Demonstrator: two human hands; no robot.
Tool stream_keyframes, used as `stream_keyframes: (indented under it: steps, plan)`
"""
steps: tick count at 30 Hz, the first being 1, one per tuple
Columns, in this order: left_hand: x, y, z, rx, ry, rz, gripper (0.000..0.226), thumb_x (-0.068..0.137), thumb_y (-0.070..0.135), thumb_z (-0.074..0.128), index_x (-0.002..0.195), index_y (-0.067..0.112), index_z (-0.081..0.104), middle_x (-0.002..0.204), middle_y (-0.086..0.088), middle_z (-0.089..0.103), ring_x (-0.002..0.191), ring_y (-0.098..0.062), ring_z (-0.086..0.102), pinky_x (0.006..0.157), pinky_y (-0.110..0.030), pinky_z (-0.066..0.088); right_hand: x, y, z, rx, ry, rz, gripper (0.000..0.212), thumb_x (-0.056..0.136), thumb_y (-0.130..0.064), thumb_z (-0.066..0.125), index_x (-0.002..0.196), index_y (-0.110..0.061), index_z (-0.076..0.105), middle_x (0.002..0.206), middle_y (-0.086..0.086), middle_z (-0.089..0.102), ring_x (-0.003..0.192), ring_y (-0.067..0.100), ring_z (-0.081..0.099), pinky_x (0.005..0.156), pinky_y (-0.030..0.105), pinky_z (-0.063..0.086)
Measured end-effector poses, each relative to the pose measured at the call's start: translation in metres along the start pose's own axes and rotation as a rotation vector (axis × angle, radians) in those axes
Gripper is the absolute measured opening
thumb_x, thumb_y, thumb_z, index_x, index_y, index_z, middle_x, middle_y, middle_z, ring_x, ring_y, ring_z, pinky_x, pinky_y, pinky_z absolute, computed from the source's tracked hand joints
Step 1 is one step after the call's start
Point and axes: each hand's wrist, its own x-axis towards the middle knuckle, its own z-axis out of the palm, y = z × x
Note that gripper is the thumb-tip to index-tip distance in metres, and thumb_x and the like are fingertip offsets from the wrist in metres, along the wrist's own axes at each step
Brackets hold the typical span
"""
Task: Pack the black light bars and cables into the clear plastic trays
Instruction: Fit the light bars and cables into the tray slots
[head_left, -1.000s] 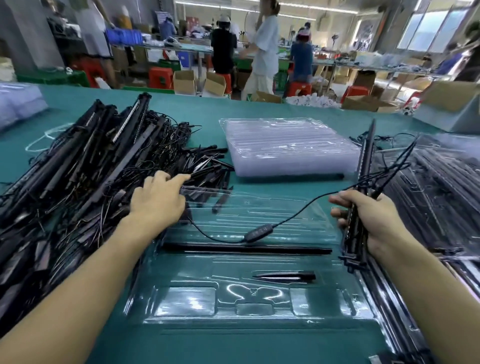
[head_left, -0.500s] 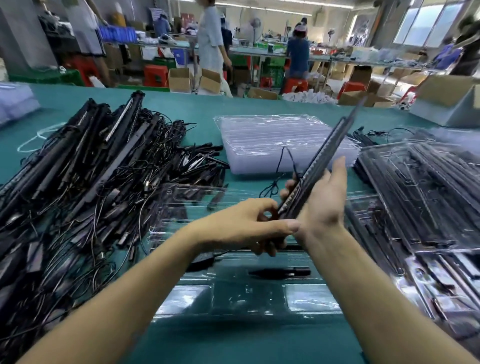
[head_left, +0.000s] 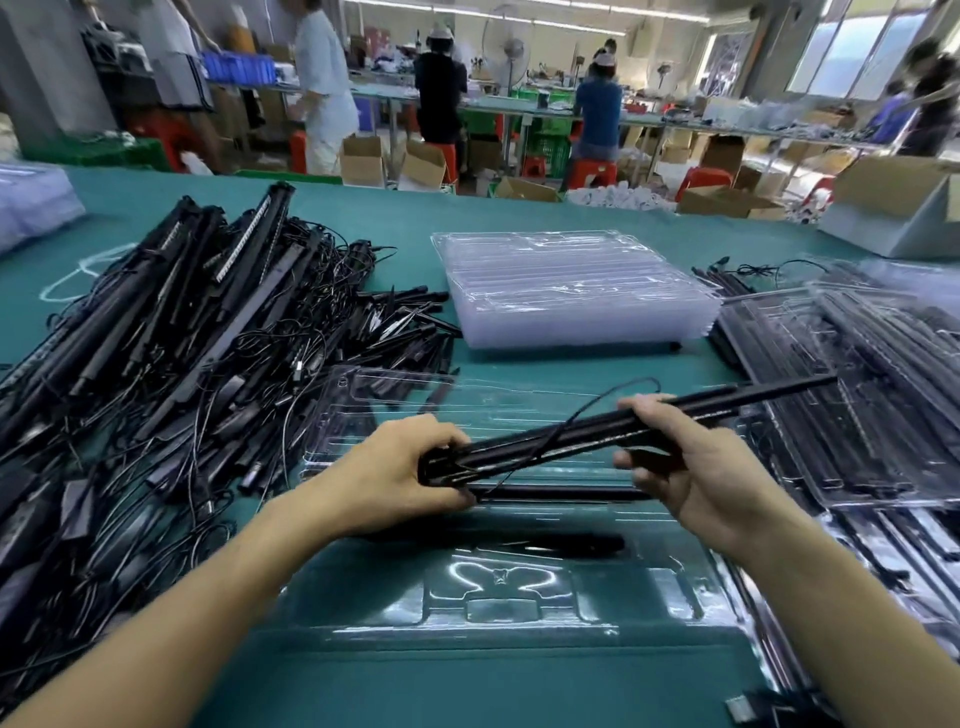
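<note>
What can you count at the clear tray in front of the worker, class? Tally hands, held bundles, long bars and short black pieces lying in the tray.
Hands: 2, left hand and right hand
Held bundle of light bars: 1
Long light bar in the clear tray: 1
Short black piece in it: 1
Total: 5

The counter (head_left: 519, 218) is plain teal-green. The light bars (head_left: 571, 437) held above it are matt black, as is the tangled heap (head_left: 182, 364) of bars and cables at the left. One dotted bar (head_left: 249, 236) there carries a row of pale spots. The stacked trays (head_left: 571, 291) look milky-clear, while the nearest tray (head_left: 498, 577) is colourless, with teal showing through. Far off are red stools (head_left: 592, 169), brown cartons (head_left: 363, 158) and a blue crate (head_left: 236, 67).
</note>
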Motion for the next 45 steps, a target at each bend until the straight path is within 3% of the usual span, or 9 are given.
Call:
stream_keyframes:
  steps: [4, 7, 18, 22, 26, 30, 34, 38, 45]
  plan:
    - [0.0, -0.008, 0.006, 0.101, 0.033, 0.032, 0.056, 0.062, 0.057, 0.085, 0.111, 0.04, 0.063, 0.104, 0.02, 0.056, 0.099, 0.006, 0.052, 0.088, -0.019, 0.045, -0.002, -0.003, -0.012, 0.086, 0.123, -0.051, 0.031, 0.06, -0.025, 0.077, 0.084, -0.008, 0.068, 0.07, 0.008, 0.069, 0.052, 0.018, 0.064, 0.043, 0.019, 0.049]
    - [-0.003, -0.011, 0.007, 0.237, 0.004, -0.014, 0.059, 0.062, 0.069, 0.074, 0.114, 0.044, 0.058, 0.105, 0.024, 0.051, 0.098, 0.005, 0.051, 0.086, -0.026, 0.049, -0.002, -0.012, -0.026, 0.125, 0.209, -0.15, 0.013, 0.073, -0.027, 0.073, 0.076, -0.015, 0.072, 0.067, -0.002, 0.066, 0.045, 0.008, 0.055, 0.04, 0.014, 0.042]
    - [-0.009, 0.004, 0.009, 0.573, 0.167, -0.001, 0.015, 0.096, 0.042, 0.051, 0.103, 0.03, 0.058, 0.103, 0.013, 0.058, 0.101, -0.011, 0.054, 0.081, -0.034, 0.049, -0.004, -0.017, -0.038, 0.197, 0.174, -0.24, 0.019, 0.081, -0.035, 0.065, 0.074, -0.02, 0.074, 0.073, -0.005, 0.064, 0.05, 0.005, 0.052, 0.045, 0.013, 0.042]
    - [-0.005, 0.008, 0.013, 0.345, 0.485, 0.033, 0.013, 0.095, 0.016, 0.058, 0.105, 0.018, 0.064, 0.103, 0.003, 0.061, 0.096, -0.016, 0.054, 0.082, -0.032, 0.048, -0.005, -0.011, -0.029, 0.154, 0.189, -0.214, 0.015, 0.082, -0.027, 0.066, 0.076, -0.014, 0.067, 0.069, 0.0, 0.063, 0.046, 0.007, 0.052, 0.041, 0.014, 0.041]
    - [-0.004, 0.032, 0.011, -0.209, 0.393, 0.095, 0.031, 0.095, 0.046, 0.045, 0.114, 0.028, 0.063, 0.109, 0.014, 0.066, 0.103, -0.004, 0.062, 0.084, -0.02, 0.051, -0.007, 0.001, -0.011, 0.111, 0.136, -0.179, 0.022, 0.071, -0.025, 0.071, 0.082, -0.007, 0.065, 0.069, 0.005, 0.061, 0.048, 0.014, 0.057, 0.042, 0.019, 0.045]
    - [-0.004, 0.045, 0.024, 0.222, 0.287, 0.232, 0.036, 0.086, 0.061, 0.055, 0.112, 0.038, 0.063, 0.115, 0.019, 0.062, 0.107, 0.001, 0.057, 0.089, -0.031, 0.053, -0.01, 0.011, 0.008, 0.074, 0.071, -0.16, 0.024, 0.07, -0.023, 0.072, 0.082, -0.003, 0.067, 0.069, 0.006, 0.065, 0.052, 0.018, 0.061, 0.046, 0.021, 0.05]
    - [0.004, 0.043, 0.028, 0.184, 0.372, 0.298, 0.029, 0.087, 0.048, 0.065, 0.104, 0.024, 0.07, 0.101, 0.011, 0.069, 0.09, -0.009, 0.066, 0.074, -0.038, 0.057, -0.009, 0.014, 0.018, 0.088, 0.039, -0.14, 0.024, 0.07, -0.022, 0.071, 0.083, -0.002, 0.067, 0.066, 0.009, 0.065, 0.051, 0.018, 0.062, 0.046, 0.021, 0.051]
    - [0.007, 0.039, 0.021, -0.259, 0.445, 0.173, 0.02, 0.088, 0.037, 0.064, 0.092, 0.018, 0.068, 0.08, 0.004, 0.073, 0.074, -0.007, 0.069, 0.068, -0.023, 0.055, -0.005, 0.015, 0.009, 0.125, 0.091, -0.084, 0.023, 0.068, -0.022, 0.072, 0.081, -0.003, 0.064, 0.063, 0.008, 0.064, 0.051, 0.017, 0.063, 0.045, 0.019, 0.05]
    - [0.009, 0.044, -0.001, -0.879, 0.493, 0.088, 0.023, 0.085, 0.028, 0.062, 0.096, 0.008, 0.064, 0.061, -0.004, 0.064, 0.053, -0.02, 0.062, 0.053, -0.025, 0.053, 0.002, 0.02, -0.006, 0.191, 0.152, 0.041, 0.019, 0.066, -0.023, 0.075, 0.077, -0.008, 0.069, 0.077, 0.01, 0.072, 0.061, 0.019, 0.069, 0.043, 0.018, 0.05]
